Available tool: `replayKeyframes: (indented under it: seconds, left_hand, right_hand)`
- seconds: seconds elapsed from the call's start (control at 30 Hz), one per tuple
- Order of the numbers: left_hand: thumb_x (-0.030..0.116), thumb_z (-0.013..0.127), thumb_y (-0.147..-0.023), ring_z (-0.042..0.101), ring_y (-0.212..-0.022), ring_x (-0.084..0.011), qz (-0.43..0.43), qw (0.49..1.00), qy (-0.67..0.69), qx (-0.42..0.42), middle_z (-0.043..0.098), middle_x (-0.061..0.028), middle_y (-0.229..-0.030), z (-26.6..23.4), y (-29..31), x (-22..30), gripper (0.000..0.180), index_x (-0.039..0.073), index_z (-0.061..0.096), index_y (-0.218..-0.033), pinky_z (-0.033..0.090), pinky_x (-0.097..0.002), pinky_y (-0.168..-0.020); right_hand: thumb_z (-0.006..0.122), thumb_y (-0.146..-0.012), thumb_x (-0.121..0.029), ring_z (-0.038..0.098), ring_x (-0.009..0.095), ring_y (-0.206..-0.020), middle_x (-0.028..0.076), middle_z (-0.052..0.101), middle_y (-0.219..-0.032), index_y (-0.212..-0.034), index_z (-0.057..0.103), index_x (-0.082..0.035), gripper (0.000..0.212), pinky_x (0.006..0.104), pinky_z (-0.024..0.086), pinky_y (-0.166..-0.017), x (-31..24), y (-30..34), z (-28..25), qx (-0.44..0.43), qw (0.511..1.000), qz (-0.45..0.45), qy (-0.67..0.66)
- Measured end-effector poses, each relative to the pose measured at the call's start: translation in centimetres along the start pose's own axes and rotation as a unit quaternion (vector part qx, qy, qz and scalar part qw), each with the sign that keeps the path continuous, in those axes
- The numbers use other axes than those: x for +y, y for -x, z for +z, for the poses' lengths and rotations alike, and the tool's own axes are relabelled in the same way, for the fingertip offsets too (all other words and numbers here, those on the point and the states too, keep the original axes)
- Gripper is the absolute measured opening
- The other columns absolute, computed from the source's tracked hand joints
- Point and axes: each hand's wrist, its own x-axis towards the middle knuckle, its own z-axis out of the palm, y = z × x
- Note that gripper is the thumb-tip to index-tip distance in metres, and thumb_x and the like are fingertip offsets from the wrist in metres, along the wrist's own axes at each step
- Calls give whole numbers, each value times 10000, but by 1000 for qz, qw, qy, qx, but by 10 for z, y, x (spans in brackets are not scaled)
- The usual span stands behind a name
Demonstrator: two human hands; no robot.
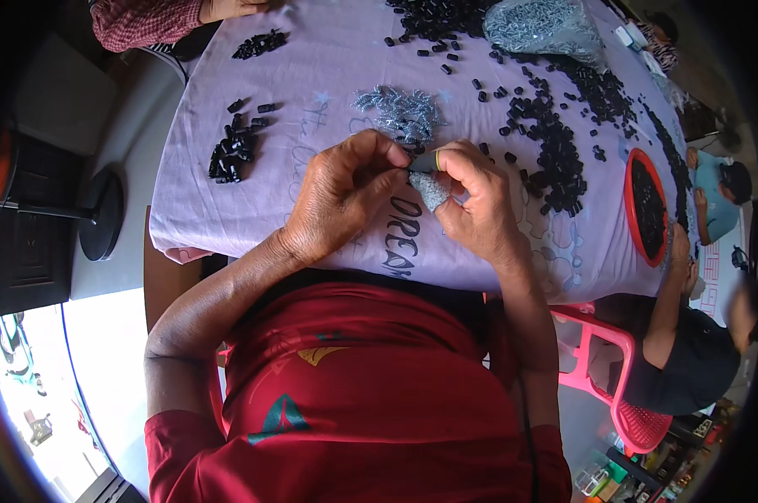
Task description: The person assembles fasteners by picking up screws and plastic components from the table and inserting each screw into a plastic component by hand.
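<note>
At the near edge of the pale lilac cloth-covered worktop (203, 210), toward six o'clock, the left hand (333, 197) and right hand (482, 205) come together, thumbs and forefingers curled in a fine pinch. A heap of small silver metal screws (404, 113) lies just beyond them at twelve o'clock; small black cylindrical pieces lie in a cluster (232, 155) at ten o'clock and a wide scatter (557, 163) at two.

Fingertip work this small probably goes best with the left hand steadying and the right doing the turning or pressing, both wrists low, and parts kept in line rather than forced at a slant.

Whatever sits between the fingertips is mostly hidden; I cannot tell whether either hand is clamped on a part. The dark grey band (422, 163) and speckled grey patch (430, 191) by the right fingers look like finger covers, though that is uncertain.
</note>
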Motion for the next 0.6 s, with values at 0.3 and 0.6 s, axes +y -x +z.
replayKeyframes:
  seconds: [0.3, 0.6]
  left_hand:
    - [87, 700, -950, 672, -742, -139, 24, 989, -146, -18, 700, -82, -827, -7, 0, 9, 114, 12, 674, -1032, 537, -292, -707]
    - [109, 712, -942, 675, -710, -193, 19, 982, -187, -2, 685, -114, -800, -2, 2, 16, 142, 8, 655, -1024, 539, -319, -684]
  right_hand:
    - [710, -806, 38, 634, 260, -779, 124, 603, -890, -979, 608, 12, 202, 350, 533, -675, 0, 1, 1, 16, 1000, 18, -7]
    - [684, -848, 27, 630, 153, -758, 100, 635, -850, -967, 605, 29, 143, 324, 526, -661, -4, 1, 2, -13, 990, 113, -89]
